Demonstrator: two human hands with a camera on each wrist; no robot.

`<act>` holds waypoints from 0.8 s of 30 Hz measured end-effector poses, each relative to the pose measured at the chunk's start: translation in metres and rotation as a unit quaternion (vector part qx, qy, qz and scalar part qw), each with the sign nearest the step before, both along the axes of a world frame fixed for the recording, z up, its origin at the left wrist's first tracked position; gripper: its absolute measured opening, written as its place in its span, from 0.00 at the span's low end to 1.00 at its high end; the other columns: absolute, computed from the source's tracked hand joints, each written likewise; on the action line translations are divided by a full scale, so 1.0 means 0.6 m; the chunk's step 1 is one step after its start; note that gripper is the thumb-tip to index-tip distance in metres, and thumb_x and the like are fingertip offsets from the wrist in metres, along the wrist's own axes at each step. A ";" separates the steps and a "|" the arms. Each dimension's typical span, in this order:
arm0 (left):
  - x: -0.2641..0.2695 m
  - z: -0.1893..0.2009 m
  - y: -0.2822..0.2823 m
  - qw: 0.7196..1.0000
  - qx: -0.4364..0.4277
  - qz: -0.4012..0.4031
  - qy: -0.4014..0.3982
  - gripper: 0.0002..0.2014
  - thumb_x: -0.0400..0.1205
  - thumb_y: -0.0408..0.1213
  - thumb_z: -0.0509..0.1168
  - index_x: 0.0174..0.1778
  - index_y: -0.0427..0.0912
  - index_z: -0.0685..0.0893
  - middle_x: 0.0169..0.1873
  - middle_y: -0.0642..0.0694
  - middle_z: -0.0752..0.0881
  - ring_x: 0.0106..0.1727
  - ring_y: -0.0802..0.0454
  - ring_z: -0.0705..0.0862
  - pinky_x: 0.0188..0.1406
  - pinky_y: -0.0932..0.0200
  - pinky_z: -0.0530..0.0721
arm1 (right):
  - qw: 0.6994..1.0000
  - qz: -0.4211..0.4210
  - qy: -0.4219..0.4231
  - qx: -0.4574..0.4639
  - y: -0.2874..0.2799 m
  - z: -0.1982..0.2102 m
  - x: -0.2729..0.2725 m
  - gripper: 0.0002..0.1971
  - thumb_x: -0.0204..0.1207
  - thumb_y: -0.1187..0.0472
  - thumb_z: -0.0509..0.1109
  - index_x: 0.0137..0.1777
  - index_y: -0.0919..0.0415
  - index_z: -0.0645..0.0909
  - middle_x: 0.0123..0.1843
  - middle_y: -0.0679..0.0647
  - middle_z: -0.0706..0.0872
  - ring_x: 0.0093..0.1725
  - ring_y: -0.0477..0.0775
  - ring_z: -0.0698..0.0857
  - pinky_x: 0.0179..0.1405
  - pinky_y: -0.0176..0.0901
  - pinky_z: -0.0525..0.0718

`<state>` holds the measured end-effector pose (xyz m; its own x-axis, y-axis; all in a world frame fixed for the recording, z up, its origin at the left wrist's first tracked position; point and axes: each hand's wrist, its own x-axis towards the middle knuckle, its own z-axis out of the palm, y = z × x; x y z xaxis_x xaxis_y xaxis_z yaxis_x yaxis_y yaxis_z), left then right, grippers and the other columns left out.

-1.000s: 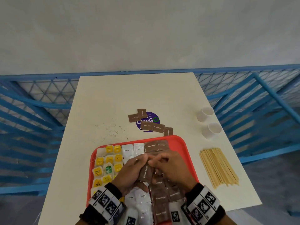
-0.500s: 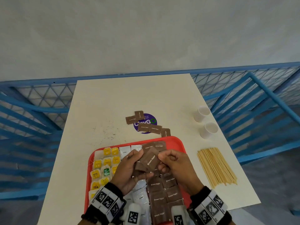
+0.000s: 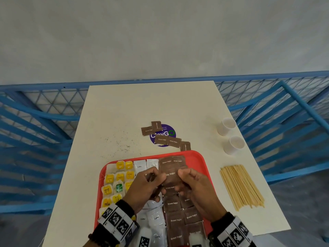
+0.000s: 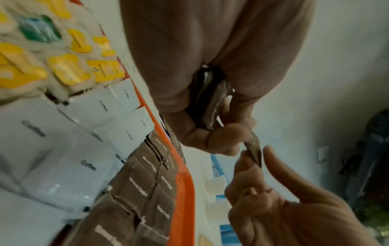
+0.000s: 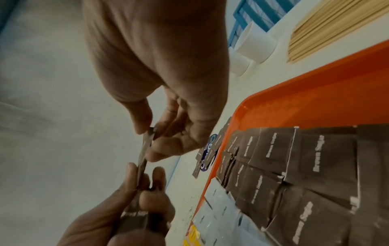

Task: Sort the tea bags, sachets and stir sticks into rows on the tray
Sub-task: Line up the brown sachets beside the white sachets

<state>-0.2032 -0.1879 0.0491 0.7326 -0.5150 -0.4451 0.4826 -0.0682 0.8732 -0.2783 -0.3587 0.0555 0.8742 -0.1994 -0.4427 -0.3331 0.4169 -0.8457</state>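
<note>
Both hands, left (image 3: 146,186) and right (image 3: 194,186), pinch one brown sachet (image 3: 171,176) between thumb and fingers over the red tray (image 3: 195,157). Tray's got rows of tea bags (image 3: 114,179), white sachets (image 3: 153,218) and brown ones (image 3: 176,220). Sticks (image 3: 241,186) lie right of it, loose brown sachets (image 3: 167,140) and two cups (image 3: 229,136) farther back.

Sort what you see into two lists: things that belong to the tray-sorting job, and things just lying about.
Job: red tray; tea bags; coffee sachets; brown sugar sachets, some loose on the table; stir sticks.

Lying about: two paper cups; purple sticker; dark crumbs.
</note>
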 end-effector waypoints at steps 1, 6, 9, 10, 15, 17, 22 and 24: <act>-0.002 -0.001 0.002 1.000 0.013 -0.019 -0.011 0.14 0.80 0.41 0.71 0.39 0.35 0.77 0.31 0.36 0.84 0.27 0.47 0.83 0.21 0.59 0.78 | 1.000 0.011 0.013 -0.014 -0.002 -0.002 0.000 0.16 0.78 0.55 0.73 0.51 0.70 0.84 0.39 0.61 0.88 0.31 0.50 0.82 0.30 0.42 0.76; -0.004 -0.016 0.005 0.995 0.071 -0.049 -0.039 0.13 0.84 0.39 0.69 0.41 0.32 0.80 0.29 0.35 0.86 0.23 0.50 0.80 0.20 0.59 0.78 | 0.994 0.055 0.059 -0.076 -0.011 -0.025 0.005 0.12 0.82 0.52 0.71 0.44 0.59 0.89 0.33 0.57 0.86 0.28 0.50 0.78 0.29 0.40 0.73; -0.003 -0.027 0.006 0.993 0.099 -0.061 -0.025 0.15 0.83 0.42 0.71 0.45 0.31 0.82 0.31 0.34 0.88 0.25 0.49 0.82 0.21 0.59 0.80 | 0.985 0.067 0.058 -0.147 -0.022 -0.030 0.014 0.06 0.79 0.59 0.74 0.45 0.62 0.88 0.30 0.56 0.86 0.28 0.50 0.80 0.29 0.41 0.77; -0.002 -0.031 0.006 0.991 0.104 -0.078 -0.017 0.15 0.82 0.43 0.72 0.45 0.32 0.83 0.31 0.35 0.88 0.27 0.47 0.83 0.21 0.59 0.81 | 0.984 0.062 0.064 -0.153 -0.026 -0.030 0.021 0.04 0.79 0.62 0.74 0.46 0.63 0.88 0.29 0.56 0.86 0.27 0.49 0.80 0.28 0.39 0.78; 0.004 -0.038 0.011 0.992 0.097 -0.069 0.030 0.12 0.83 0.43 0.72 0.44 0.36 0.86 0.39 0.37 0.90 0.37 0.44 0.88 0.24 0.58 0.83 | 0.970 0.051 0.093 -0.218 -0.069 -0.045 0.073 0.05 0.79 0.64 0.74 0.46 0.66 0.89 0.26 0.50 0.84 0.24 0.42 0.78 0.26 0.30 0.77; 0.006 -0.036 0.019 0.995 0.078 -0.032 0.059 0.12 0.83 0.44 0.70 0.46 0.36 0.86 0.44 0.37 0.91 0.38 0.45 0.89 0.25 0.58 0.83 | 0.957 0.035 0.113 -0.265 -0.096 -0.068 0.103 0.07 0.78 0.64 0.75 0.40 0.63 0.90 0.25 0.49 0.83 0.26 0.44 0.78 0.29 0.32 0.77; 0.010 -0.023 0.045 0.983 -0.019 0.030 0.178 0.14 0.83 0.40 0.68 0.59 0.33 0.85 0.55 0.30 0.89 0.44 0.38 0.89 0.29 0.53 0.89 | 0.924 0.077 0.144 -0.346 -0.120 -0.132 0.149 0.10 0.77 0.60 0.77 0.33 0.57 0.89 0.31 0.47 0.86 0.33 0.43 0.81 0.33 0.32 0.77; 0.013 -0.019 0.054 0.978 -0.039 0.049 0.198 0.16 0.82 0.41 0.68 0.61 0.34 0.85 0.57 0.29 0.88 0.46 0.37 0.89 0.31 0.51 0.89 | 0.921 0.081 0.141 -0.354 -0.118 -0.138 0.154 0.12 0.77 0.61 0.76 0.31 0.57 0.88 0.28 0.46 0.84 0.30 0.41 0.79 0.28 0.26 0.74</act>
<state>-0.1951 -0.1554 0.0374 0.5588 -0.4940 -0.6661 0.7848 0.0553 0.6173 -0.1862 -0.4296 -0.0271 0.7886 -0.4015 -0.4658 -0.5900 -0.2803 -0.7572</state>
